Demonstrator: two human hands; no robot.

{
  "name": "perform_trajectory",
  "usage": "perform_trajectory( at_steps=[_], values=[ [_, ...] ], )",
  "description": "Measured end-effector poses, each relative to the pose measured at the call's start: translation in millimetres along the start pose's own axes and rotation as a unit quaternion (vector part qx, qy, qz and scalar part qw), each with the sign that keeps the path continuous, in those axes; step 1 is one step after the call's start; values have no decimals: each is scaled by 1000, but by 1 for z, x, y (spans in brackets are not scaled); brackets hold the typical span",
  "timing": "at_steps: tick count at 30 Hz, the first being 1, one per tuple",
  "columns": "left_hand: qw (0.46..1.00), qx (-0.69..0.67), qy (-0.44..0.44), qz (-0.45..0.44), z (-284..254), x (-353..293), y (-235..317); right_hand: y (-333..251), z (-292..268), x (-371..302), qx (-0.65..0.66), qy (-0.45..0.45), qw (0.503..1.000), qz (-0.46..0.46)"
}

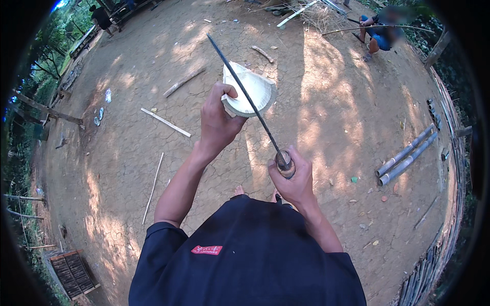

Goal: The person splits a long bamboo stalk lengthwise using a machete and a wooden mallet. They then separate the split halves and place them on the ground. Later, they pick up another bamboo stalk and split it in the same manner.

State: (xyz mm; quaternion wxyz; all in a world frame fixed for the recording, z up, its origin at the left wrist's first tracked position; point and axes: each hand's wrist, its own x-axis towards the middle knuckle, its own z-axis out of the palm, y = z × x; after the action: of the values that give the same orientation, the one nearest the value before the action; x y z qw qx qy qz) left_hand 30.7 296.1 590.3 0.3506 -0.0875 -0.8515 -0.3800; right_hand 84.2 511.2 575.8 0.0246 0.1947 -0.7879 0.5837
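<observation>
My left hand (218, 116) grips a pale, fan-shaped piece (256, 91) with a cream face and a greyish curved rim; its exact kind I cannot make out. The thumb presses on its face, and the other fingers are mostly hidden. My right hand (297, 178) is wrapped round the wooden handle of a machete (265, 126). Its long, dark blade is seen nearly edge-on, slanting up and left across the pale piece. Whether the blade touches the piece I cannot tell.
Around me is cracked dirt ground (316, 132). A short log (184, 82), a split stick (166, 122) and a thin stick (153, 187) lie leftward. Two bamboo poles (407, 155) rest at right. A person (378, 35) squats far right; another person (103, 19) stands far left.
</observation>
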Motion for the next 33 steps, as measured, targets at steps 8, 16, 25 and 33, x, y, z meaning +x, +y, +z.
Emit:
perform_trajectory(
  at_steps=[8,16,25,33],
  values=[
    [1000,11,-28,1,20,-9,11,19,-19,-10,21,-8,1000,22],
    [1000,-4,-20,-8,46,-8,23,29,-42,-10,47,-24,997,62],
    [1000,14,-20,18,68,-6,28,41,-60,-7,47,-17,997,63],
    [1000,3,-6,29,75,-3,27,45,-62,-7,70,-9,994,81]
  ],
)
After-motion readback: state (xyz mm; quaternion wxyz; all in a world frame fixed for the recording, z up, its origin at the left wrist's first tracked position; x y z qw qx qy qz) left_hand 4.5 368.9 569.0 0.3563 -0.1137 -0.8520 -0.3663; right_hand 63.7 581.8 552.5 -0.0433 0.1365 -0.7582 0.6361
